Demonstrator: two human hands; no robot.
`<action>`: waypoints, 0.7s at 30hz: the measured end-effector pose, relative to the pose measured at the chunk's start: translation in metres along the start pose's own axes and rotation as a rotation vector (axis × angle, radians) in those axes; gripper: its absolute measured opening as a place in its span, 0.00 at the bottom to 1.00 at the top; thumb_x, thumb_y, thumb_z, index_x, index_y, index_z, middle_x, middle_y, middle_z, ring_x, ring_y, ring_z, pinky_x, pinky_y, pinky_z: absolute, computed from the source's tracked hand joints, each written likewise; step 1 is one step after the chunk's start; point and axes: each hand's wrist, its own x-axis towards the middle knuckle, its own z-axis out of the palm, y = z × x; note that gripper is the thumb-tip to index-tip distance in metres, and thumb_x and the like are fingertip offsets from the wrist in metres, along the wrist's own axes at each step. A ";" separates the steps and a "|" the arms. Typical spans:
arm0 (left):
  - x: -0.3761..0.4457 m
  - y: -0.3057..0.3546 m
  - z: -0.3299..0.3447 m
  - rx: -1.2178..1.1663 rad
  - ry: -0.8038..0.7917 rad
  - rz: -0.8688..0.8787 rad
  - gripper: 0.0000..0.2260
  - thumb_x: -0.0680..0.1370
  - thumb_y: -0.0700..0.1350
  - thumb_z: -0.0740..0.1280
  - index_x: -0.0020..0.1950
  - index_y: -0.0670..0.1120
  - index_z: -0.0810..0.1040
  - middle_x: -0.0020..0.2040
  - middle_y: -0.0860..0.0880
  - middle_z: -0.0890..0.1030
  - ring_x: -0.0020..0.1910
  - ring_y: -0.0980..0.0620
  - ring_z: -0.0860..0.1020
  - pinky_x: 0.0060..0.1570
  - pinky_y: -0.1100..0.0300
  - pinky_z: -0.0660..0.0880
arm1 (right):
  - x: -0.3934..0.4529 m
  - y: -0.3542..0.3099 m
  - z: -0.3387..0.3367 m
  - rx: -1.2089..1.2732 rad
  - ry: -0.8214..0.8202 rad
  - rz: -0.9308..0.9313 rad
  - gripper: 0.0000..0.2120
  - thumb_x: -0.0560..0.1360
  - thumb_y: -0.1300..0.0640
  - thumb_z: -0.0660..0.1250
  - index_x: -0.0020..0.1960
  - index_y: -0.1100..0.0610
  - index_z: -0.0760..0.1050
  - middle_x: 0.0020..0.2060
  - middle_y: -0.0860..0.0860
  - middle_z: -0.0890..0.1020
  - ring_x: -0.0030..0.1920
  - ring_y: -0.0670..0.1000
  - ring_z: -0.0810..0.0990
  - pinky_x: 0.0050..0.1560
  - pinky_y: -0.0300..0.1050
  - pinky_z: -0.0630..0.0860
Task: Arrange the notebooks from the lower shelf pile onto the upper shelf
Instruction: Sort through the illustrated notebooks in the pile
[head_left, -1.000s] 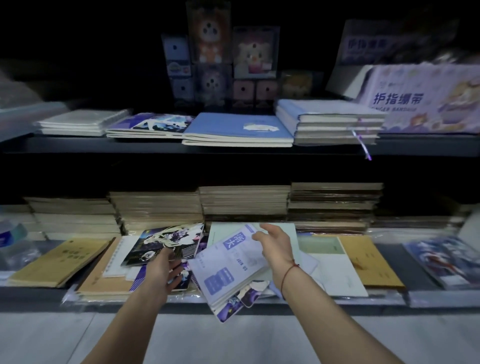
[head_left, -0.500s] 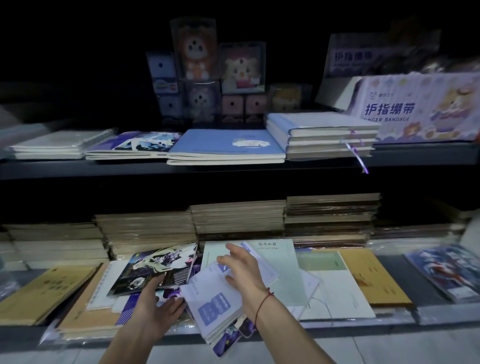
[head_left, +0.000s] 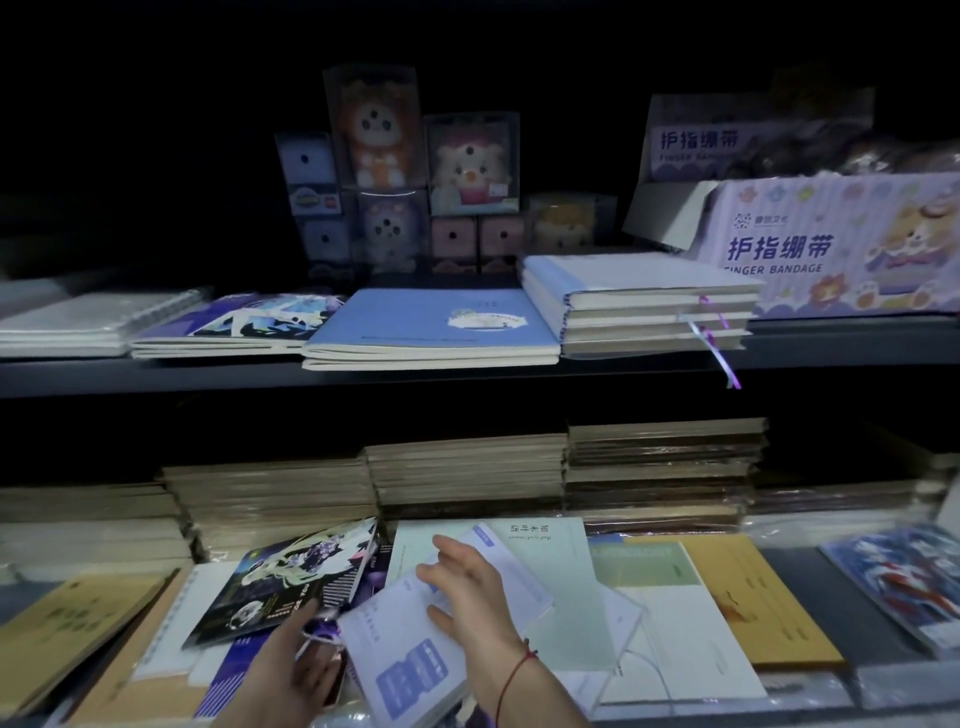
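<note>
Right hand rests open-fingered on pale blue notebook; left hand, at its 9 o'clock, grips notebook's lower edge; lower shelf pile.

Right hand resting on a pale lilac notebook, left hand just left of it under an anime-cover notebook, blue notebook above on the upper shelf
</note>
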 end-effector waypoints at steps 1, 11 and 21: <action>0.002 0.000 0.001 0.029 0.022 0.038 0.06 0.78 0.45 0.67 0.45 0.42 0.76 0.35 0.44 0.70 0.33 0.47 0.70 0.37 0.56 0.72 | 0.001 0.001 0.000 0.007 0.000 0.006 0.18 0.74 0.60 0.68 0.63 0.50 0.74 0.61 0.50 0.73 0.60 0.49 0.73 0.57 0.42 0.74; 0.041 -0.010 -0.003 0.056 0.079 0.279 0.19 0.80 0.42 0.63 0.67 0.31 0.68 0.60 0.35 0.76 0.57 0.39 0.76 0.40 0.60 0.69 | 0.014 0.007 -0.016 0.094 0.057 0.062 0.14 0.74 0.63 0.68 0.58 0.52 0.78 0.60 0.51 0.76 0.60 0.50 0.75 0.52 0.42 0.73; 0.041 -0.011 0.021 0.166 0.438 0.385 0.18 0.76 0.38 0.69 0.65 0.37 0.73 0.56 0.35 0.78 0.38 0.40 0.77 0.39 0.51 0.74 | 0.016 0.010 -0.012 0.112 0.040 0.076 0.14 0.75 0.63 0.66 0.59 0.53 0.76 0.56 0.49 0.77 0.58 0.49 0.77 0.56 0.44 0.74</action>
